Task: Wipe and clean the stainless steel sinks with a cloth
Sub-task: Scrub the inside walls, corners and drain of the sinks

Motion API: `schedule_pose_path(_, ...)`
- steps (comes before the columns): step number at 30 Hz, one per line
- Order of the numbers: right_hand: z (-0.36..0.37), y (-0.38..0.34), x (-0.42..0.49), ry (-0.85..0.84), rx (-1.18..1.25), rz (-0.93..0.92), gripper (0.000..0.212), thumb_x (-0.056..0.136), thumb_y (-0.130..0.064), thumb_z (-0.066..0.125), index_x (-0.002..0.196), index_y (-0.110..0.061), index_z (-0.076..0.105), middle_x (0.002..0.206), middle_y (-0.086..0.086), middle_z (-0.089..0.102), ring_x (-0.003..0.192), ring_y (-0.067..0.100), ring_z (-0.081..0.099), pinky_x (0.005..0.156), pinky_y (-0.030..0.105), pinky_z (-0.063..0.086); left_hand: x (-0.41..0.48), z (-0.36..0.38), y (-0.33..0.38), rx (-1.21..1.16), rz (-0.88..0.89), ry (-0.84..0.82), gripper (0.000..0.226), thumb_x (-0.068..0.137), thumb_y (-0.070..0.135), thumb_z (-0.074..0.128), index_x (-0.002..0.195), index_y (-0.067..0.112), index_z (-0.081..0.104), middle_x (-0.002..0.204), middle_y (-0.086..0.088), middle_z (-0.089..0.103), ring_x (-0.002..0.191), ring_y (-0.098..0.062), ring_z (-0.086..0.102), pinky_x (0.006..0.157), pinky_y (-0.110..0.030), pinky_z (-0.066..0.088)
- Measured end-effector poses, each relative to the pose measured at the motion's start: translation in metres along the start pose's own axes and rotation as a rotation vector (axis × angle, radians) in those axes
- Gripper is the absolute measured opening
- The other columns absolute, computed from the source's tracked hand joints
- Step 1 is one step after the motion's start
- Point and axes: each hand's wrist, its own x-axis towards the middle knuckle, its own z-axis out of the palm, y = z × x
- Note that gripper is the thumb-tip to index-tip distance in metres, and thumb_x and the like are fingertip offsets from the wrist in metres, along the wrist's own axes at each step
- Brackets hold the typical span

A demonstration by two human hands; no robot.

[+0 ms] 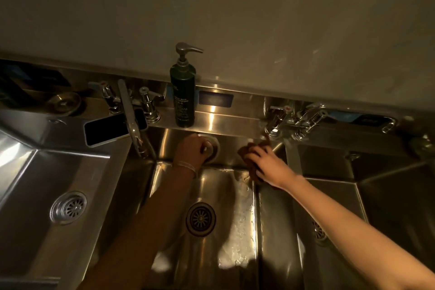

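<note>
Under the right hand (pixel 267 163), the cloth (pixel 244 151)

Middle stainless steel sink basin (pixel 207 186): wet streaks down right side of floor. Right hand (pixel 267 163) presses crumpled brown cloth (pixel 246 154) into back right corner, fingers spread. Left hand (pixel 191 148) grips round metal strainer disc (pixel 213 147) against back wall. Dark green pump bottle (pixel 182 99) upright on ledge. Black smartphone (pixel 109 129) flat under curved chrome tap spout (pixel 129 110).
</note>
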Motion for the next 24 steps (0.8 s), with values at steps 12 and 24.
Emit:
schedule_pose_path(12,0.021,0.011,-0.093,0.171,0.517,0.030,0.065,0.080,-0.008,0.066,0.140,-0.016,0.042,0.144,0.000,0.036,0.134,0.015,0.030,0.112,0.025,0.028,0.089,0.043,0.083,0.170,0.121,-0.101,0.024,0.089,0.019,0.056,0.107,0.007,0.066,0.112,-0.018,0.062,0.104,-0.035,0.058,0.087,-0.038,0.045)
schedule_pose_path(24,0.032,0.020,-0.069,0.039,0.310,0.018,0.070,0.083,-0.013,0.062,0.144,-0.026,0.031,0.153,-0.003,0.021,0.134,0.021,0.026,0.110,0.029,0.024,0.104,0.072,0.102,0.213,0.120,-0.160,0.026,0.089,0.017,0.052,0.108,0.006,0.067,0.114,-0.018,0.062,0.105,-0.035,0.058,0.086,-0.036,0.046)
